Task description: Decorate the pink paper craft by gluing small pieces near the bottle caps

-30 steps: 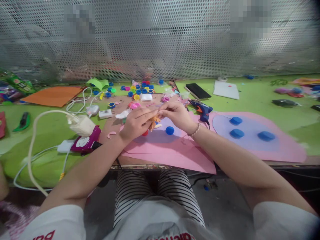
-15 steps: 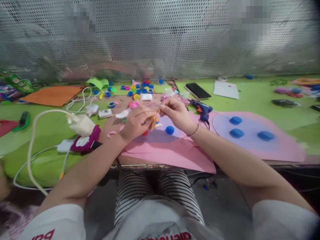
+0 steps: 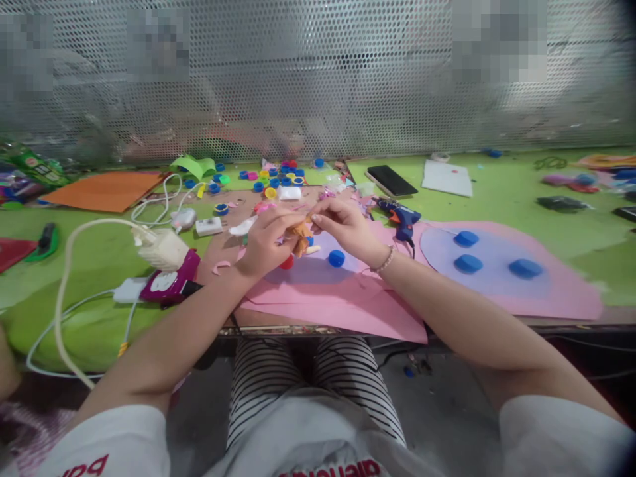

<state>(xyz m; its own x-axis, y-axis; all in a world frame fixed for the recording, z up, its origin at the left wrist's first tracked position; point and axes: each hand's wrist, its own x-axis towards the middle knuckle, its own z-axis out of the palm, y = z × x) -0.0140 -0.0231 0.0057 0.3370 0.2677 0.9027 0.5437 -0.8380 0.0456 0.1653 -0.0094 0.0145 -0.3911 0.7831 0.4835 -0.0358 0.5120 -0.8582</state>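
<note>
Between my fingers is a small crumpled orange piece, paper or clay, I cannot tell which. My left hand is closed around it from the left. My right hand pinches at its upper edge, thumb and forefinger touching the left fingertips. Below them lies pink paper with a lilac shape on it. A blue bottle cap sits on the lilac shape, and a red cap shows partly under my left hand.
A blue glue gun lies right of my hands, near a phone. Another pink sheet carries several blue caps. To the left are a purple power adapter and cables. Loose caps lie behind, before a perforated metal panel.
My right hand has shifted slightly left, and its fingertips are now closer to my left hand. The orange piece stays held between them.
</note>
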